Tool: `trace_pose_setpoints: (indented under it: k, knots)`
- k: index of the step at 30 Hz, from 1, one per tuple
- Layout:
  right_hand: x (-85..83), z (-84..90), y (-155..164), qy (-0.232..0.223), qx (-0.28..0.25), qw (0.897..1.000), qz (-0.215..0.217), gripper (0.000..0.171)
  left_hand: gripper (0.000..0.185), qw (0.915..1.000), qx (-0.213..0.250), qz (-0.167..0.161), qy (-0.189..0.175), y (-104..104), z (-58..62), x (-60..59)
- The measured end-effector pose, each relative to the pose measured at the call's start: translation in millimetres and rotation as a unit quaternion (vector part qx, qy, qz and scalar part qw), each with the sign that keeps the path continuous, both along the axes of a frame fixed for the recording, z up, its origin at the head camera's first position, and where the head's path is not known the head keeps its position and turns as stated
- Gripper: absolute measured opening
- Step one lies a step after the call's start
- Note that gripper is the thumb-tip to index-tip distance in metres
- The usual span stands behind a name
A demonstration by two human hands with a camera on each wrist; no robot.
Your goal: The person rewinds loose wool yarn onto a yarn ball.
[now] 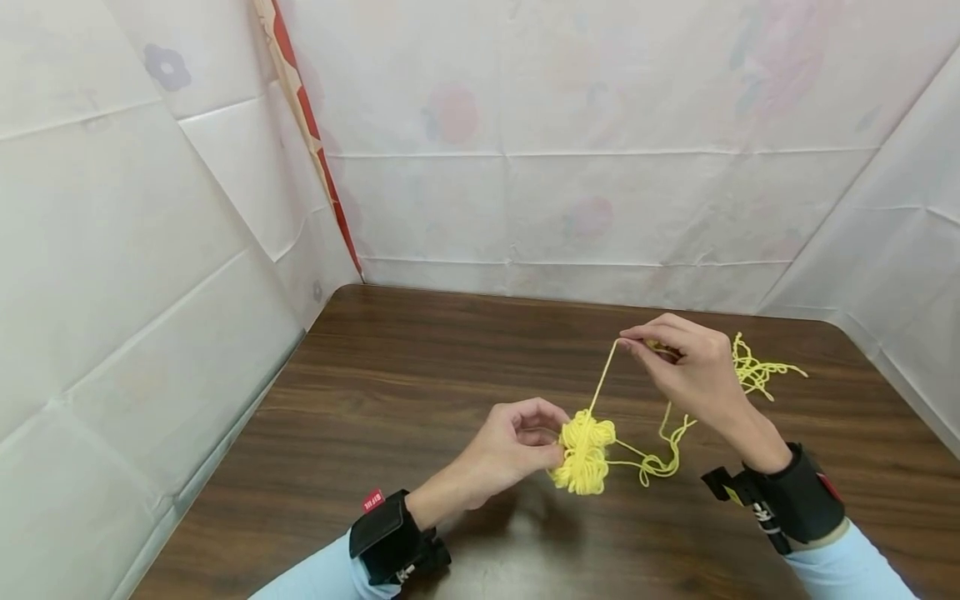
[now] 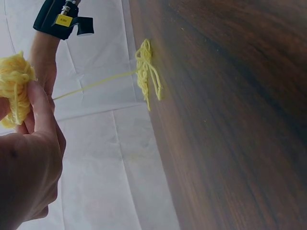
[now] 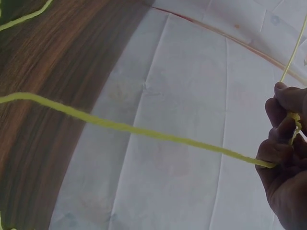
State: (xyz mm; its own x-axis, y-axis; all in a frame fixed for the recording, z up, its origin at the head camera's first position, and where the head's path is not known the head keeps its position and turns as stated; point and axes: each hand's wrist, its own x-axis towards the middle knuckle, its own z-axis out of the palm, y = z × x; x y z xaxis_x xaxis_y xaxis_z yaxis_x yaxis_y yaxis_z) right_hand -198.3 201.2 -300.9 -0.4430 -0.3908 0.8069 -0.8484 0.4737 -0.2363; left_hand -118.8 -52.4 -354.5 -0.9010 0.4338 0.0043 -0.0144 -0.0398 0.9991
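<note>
My left hand (image 1: 517, 446) pinches a small bundle of yellow yarn (image 1: 585, 454) above the table, its thumb and fingers at the bundle's left side. The bundle looks gathered in the middle, with loops bulging out at both ends. From its top a strand (image 1: 603, 375) runs taut up to my right hand (image 1: 693, 362), whose thumb and forefinger pinch it. More of the yarn lies within the curled fingers of that hand in the right wrist view, where a second strand (image 3: 158, 135) trails away toward the table. The left wrist view shows the bundle (image 2: 17, 88) in the left fingers.
Loose yarn (image 1: 757, 371) lies tangled on the table beyond the right hand. A looped length (image 1: 660, 462) hangs to the right of the bundle. Behind the brown wooden table (image 1: 360, 400) stand white sheet walls (image 1: 525, 208), with a red-edged strip (image 1: 315, 142) at the left corner.
</note>
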Motion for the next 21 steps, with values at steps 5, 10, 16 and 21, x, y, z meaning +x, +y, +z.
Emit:
trace_pose_setpoints:
  k: [5, 10, 16, 21]
  knots:
    - [-2.1, -4.6, 5, -0.026, 0.009, 1.000, -0.010, 0.027, 0.038, 0.9994, 0.031, -0.008, -0.014, 0, -0.2, 0.4]
    - [-3.6, -9.9, 8, -0.041, 0.027, 0.999, 0.001, 0.023, 0.041, 0.9910, 0.115, -0.023, -0.065, -1, 0.6, 0.9]
    - [0.4, -21.4, 11, -0.097, 0.064, 0.993, -0.003, 0.024, 0.035, 0.9739, 0.198, -0.024, -0.108, -3, 3.9, 0.0]
    - [6.3, -34.7, 9, -0.141, 0.119, 0.982, 0.025, 0.020, 0.037, 0.9672, 0.221, 0.010, -0.124, -5, 4.5, -1.7]
